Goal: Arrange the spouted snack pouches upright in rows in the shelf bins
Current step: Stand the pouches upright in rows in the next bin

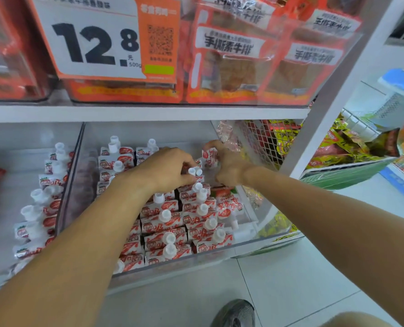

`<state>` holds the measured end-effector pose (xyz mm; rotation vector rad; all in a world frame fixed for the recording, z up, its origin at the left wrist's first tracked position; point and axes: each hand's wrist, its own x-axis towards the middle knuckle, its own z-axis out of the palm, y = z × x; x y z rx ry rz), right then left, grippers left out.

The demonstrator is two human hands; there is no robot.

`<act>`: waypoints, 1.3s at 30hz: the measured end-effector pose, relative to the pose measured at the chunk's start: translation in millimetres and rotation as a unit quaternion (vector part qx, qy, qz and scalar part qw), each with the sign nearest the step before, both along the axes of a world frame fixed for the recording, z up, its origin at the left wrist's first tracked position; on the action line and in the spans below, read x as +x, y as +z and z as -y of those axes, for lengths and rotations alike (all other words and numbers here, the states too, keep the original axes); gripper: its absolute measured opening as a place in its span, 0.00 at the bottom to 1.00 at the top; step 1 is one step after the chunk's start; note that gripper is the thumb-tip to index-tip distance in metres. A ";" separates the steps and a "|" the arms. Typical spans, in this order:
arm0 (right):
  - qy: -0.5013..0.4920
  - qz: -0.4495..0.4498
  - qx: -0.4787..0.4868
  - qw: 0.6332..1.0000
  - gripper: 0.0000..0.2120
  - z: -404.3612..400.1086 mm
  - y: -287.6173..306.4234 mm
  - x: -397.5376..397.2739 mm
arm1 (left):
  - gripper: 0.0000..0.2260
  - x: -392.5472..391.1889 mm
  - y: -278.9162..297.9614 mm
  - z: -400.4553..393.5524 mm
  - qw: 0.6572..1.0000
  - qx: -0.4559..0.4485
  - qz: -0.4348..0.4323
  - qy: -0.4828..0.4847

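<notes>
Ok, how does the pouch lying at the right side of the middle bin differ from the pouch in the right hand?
1. The lying pouch rests flat with its face up; the held pouch is lifted above the rows.
2. The lying pouch's cap points toward the bin front; the held pouch's cap is hidden.
3. The lying pouch is untouched; the right hand grips the held pouch.

Both share red-and-white printing.

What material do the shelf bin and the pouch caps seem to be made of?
Shelf bin: apparently clear rigid plastic, glossy, since the pouches show through its front wall. Pouch caps: likely white moulded plastic, smooth and opaque. The pouches themselves look like printed flexible film, slightly shiny and creased.
</notes>
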<state>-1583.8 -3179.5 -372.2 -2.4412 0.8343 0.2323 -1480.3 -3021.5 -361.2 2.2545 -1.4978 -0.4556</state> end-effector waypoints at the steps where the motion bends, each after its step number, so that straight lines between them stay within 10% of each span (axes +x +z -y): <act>1: 0.016 -0.013 -0.063 0.998 0.40 2.0 -1.3 2.5 | 0.13 0.3 -0.2 0.2 1.000 0.003 -0.001 -0.002; 11: 0.124 -0.068 -0.439 0.887 0.21 6.8 11.3 18.5 | 0.13 1.7 0.3 -2.5 1.000 0.000 -0.012 0.002; 16: 0.106 0.033 -0.403 0.908 0.15 8.9 11.1 32.2 | 0.13 2.2 0.2 -5.9 0.999 -0.015 -0.026 0.023; 20: 0.000 0.132 -0.125 0.983 0.10 8.1 -1.4 44.3 | 0.16 3.1 -0.5 -6.5 0.999 -0.031 -0.024 0.038; 26: 0.098 0.060 0.074 0.991 0.11 9.6 4.8 48.5 | 0.36 5.2 3.2 -4.5 0.997 -0.048 -0.021 0.049; 30: 0.056 -0.017 0.190 0.980 0.26 20.6 14.5 39.5 | 0.33 2.8 3.2 -2.5 0.999 -0.012 -0.039 0.018; 39: 0.185 -0.273 -0.053 0.943 0.42 -2.3 33.0 -9.4 | 0.22 2.5 0.9 1.1 0.998 -0.004 -0.030 0.046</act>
